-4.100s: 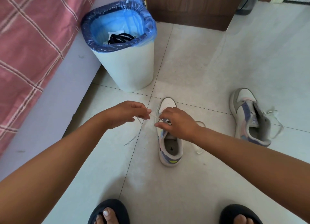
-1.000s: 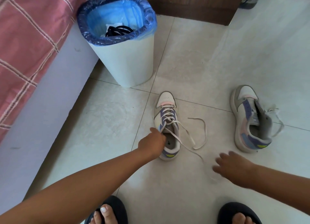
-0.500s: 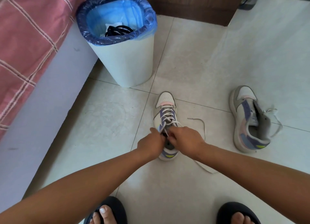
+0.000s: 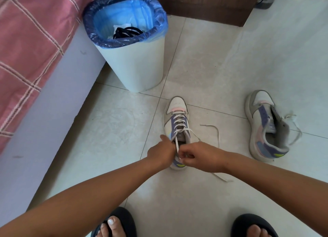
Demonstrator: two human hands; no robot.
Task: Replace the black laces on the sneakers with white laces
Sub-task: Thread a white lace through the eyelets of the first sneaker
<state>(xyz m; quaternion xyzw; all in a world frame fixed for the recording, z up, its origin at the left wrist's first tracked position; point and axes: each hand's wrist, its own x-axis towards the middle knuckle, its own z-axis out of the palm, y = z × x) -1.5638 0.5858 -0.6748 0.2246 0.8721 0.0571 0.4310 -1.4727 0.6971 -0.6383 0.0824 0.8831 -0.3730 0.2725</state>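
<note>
Gripping the heel part of the near sneaker [image 4: 177, 119] with the left hand [image 4: 162, 152], fingers curled on its left side at the collar. Pinching one strand of the white lace [image 4: 177, 146] with the right hand [image 4: 197, 157], just beside the left hand, both hands close together over the shoe opening in the lower middle of the frame. Running up from the pinch to the top eyelets, taut, this strand; crossed white lacing visible over the purple tongue area up to the pink band near the toe. Lying loose on the pale tiled floor [image 4: 221, 64] to the right of the shoe, another lace end [image 4: 212, 128], curved, and one more end [image 4: 221, 178] showing under the right forearm.

Resting well apart, at the right of the frame, the second sneaker [image 4: 264, 126], tilted on its side with the opening to the right, a white lace hanging loosely around its far side. Standing at the upper middle, a white trash bin [image 4: 136, 63] with a blue plastic liner; inside it, the black laces [image 4: 126, 31] on top of something white. Filling the upper left, a bed with a pink checked cover [image 4: 30, 47]. Showing at the bottom edge, two feet in dark slippers [image 4: 248, 224]. Standing along the top edge, a brown wooden piece of furniture [image 4: 204, 4].
</note>
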